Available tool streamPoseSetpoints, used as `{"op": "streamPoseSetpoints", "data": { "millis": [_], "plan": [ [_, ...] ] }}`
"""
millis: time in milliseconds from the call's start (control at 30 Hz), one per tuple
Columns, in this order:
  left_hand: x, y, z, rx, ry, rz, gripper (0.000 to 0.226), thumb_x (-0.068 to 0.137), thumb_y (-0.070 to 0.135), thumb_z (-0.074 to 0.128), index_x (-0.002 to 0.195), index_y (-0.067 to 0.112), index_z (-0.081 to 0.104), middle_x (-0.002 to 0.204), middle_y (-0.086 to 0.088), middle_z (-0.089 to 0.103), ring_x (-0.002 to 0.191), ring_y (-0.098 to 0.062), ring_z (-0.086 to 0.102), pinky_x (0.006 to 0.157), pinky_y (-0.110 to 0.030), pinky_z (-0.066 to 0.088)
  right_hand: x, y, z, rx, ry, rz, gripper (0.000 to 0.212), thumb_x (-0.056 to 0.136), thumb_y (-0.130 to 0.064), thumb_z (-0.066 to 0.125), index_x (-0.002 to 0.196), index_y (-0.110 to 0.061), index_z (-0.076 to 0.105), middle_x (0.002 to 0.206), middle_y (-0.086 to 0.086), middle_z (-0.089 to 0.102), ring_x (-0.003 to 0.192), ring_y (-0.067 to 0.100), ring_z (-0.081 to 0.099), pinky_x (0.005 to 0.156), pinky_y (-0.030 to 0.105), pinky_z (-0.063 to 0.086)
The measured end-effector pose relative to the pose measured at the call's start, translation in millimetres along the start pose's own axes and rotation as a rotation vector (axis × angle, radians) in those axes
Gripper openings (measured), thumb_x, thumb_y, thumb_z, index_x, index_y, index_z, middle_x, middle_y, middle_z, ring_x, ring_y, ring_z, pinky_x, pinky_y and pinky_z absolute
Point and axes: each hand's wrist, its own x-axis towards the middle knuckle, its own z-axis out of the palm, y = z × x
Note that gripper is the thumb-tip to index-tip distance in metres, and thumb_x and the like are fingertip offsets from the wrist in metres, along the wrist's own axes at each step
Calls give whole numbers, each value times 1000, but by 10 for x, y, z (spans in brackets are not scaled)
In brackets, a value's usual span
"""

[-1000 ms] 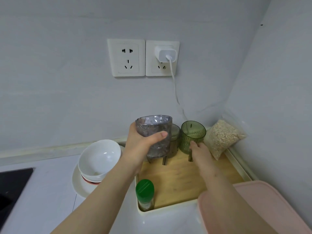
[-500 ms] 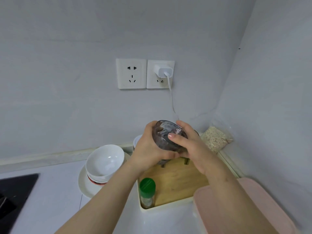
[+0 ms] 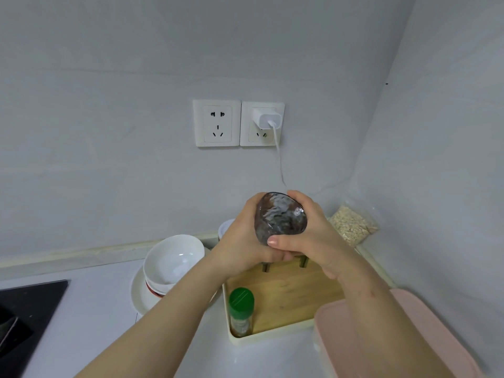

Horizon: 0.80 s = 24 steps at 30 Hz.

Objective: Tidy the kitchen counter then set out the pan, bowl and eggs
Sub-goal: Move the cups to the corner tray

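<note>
A grey ribbed glass cup (image 3: pixel 281 218) is held tipped over above the back of the wooden tray (image 3: pixel 286 296), its base turned toward me. My left hand (image 3: pixel 242 238) grips it from the left. My right hand (image 3: pixel 313 233) grips it from the right, thumb across the front. A white bowl (image 3: pixel 171 257) sits stacked on other dishes and a white plate (image 3: pixel 139 296), left of the tray. The green cups are hidden behind my hands.
A green-capped spice jar (image 3: pixel 241 309) stands in the tray's front left corner. A bag of oats (image 3: pixel 353 227) leans in the wall corner. A pink lidded box (image 3: pixel 395 336) lies at bottom right. A black cooktop (image 3: pixel 24 309) is at far left. Wall sockets (image 3: pixel 237 122) with a charger are above.
My right hand left the green cup and joined the left on the grey cup. The cup was turned from upright to tipped over, base toward me. The view tilted upward.
</note>
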Motion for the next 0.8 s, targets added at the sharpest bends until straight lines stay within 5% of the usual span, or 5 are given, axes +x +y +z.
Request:
{"op": "streamPoseSetpoints", "data": {
  "millis": [133, 233, 400, 600, 800],
  "plan": [
    [-55, 62, -115, 130, -131, -64, 112, 65, 3, 82, 145, 28, 9, 132, 21, 28, 118, 5, 36, 89, -1, 33, 64, 76, -92, -26, 77, 35, 93, 57, -20, 86, 134, -36, 35, 129, -7, 37, 122, 19, 44, 94, 44, 51],
    [-41, 25, -126, 316, -86, -65, 98, 74, 19, 77, 148, 26, 12, 148, 12, 18, 136, -2, 17, 104, -13, 17, 122, 144, -297, -20, 232, 86, 91, 57, -15, 86, 132, -32, 37, 126, -3, 37, 117, 22, 46, 85, 49, 55],
    [254, -190, 224, 664, -18, -11, 70, 87, 29, 59, 146, 24, 22, 152, 2, 23, 143, -19, 13, 114, -33, 18, 99, 367, -651, -132, 451, 141, 94, 61, -15, 85, 138, -26, 33, 132, -1, 27, 113, 19, 41, 90, 49, 51],
    [649, -322, 663, 1012, -181, 16, 59, 93, 23, 44, 147, 23, 19, 156, -2, 12, 146, -28, -5, 116, -48, 6, 24, 781, -798, -259, 431, 279, 97, 58, -17, 86, 139, -26, 33, 134, 5, 28, 117, 27, 44, 93, 50, 49],
    [701, -511, 720, 1147, -304, -72, 65, 93, 25, 41, 150, 25, 9, 158, -1, 3, 146, -28, -10, 114, -56, -1, -10, 977, -697, -337, 275, 318, 100, 61, -18, 85, 143, -22, 28, 139, 8, 33, 123, 25, 41, 96, 34, 42]
  ]
}}
